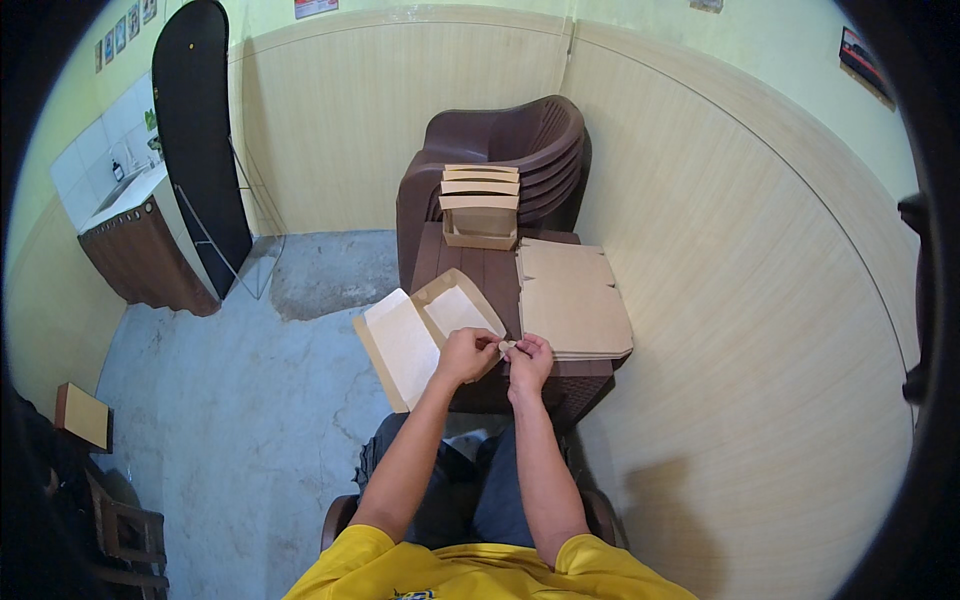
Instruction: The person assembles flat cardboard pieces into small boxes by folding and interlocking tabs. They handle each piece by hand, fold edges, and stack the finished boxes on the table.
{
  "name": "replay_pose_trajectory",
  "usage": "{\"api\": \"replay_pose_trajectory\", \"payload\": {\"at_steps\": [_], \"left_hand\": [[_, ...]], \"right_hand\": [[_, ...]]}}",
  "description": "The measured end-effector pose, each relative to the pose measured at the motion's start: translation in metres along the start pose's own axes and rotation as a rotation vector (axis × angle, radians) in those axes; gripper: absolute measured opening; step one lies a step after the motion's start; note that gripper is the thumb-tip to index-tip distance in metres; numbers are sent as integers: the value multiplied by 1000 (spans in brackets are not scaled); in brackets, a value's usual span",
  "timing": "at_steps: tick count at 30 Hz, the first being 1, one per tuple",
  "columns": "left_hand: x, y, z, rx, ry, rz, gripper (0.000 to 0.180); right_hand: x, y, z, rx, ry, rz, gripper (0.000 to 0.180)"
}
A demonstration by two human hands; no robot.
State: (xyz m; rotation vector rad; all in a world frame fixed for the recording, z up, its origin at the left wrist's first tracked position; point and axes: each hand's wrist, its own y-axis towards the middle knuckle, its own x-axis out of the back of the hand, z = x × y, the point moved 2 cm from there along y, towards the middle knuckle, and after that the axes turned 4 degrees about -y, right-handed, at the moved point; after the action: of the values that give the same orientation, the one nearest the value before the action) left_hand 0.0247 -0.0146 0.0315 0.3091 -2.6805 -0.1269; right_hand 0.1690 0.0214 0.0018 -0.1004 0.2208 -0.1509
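An open brown cardboard box [455,284] with a pale inside lies on the brown plastic table, its lid [400,332] folded out to the left past the table's edge. My left hand [468,355] is at the box's near right corner, thumb and fingers pinched together. Close beside it, my right hand [530,362] is pinched too. Between the fingertips of both hands is a small pale tab-like piece [507,346]. Whether it belongs to the box's corner I cannot tell.
Right of the box lies a stack of flat cardboard sheets [570,295]. Several folded boxes [480,222] stand nested at the back of the table [440,258]. Stacked brown plastic chairs [545,150] rise behind. A black ironing board [195,130] leans near a curtained sink counter [150,255].
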Motion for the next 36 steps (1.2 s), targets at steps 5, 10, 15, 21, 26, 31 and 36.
{"api": "replay_pose_trajectory", "payload": {"at_steps": [5, 10, 15, 21, 26, 31, 36], "left_hand": [[3, 1, 1, -16, 41, -11, 23], [4, 1, 1, -17, 45, 5, 23], [7, 3, 4, -33, 47, 12, 23], [6, 2, 9, -42, 34, 29, 20], [6, 4, 11, -51, 46, 0, 18], [6, 4, 9, -37, 64, 9, 18], [7, 3, 8, -8, 86, 28, 19]], "right_hand": [[1, 2, -3, 28, 2, 0, 47], [3, 3, -5, 32, 11, 19, 46], [3, 3, -5, 56, 5, 76, 44], [0, 4, -13, 118, -11, 43, 40], [1, 6, -16, 105, -36, 32, 37], [2, 4, -11, 87, -36, 56, 36], [2, 3, -9, 81, -74, 90, 36]]}}
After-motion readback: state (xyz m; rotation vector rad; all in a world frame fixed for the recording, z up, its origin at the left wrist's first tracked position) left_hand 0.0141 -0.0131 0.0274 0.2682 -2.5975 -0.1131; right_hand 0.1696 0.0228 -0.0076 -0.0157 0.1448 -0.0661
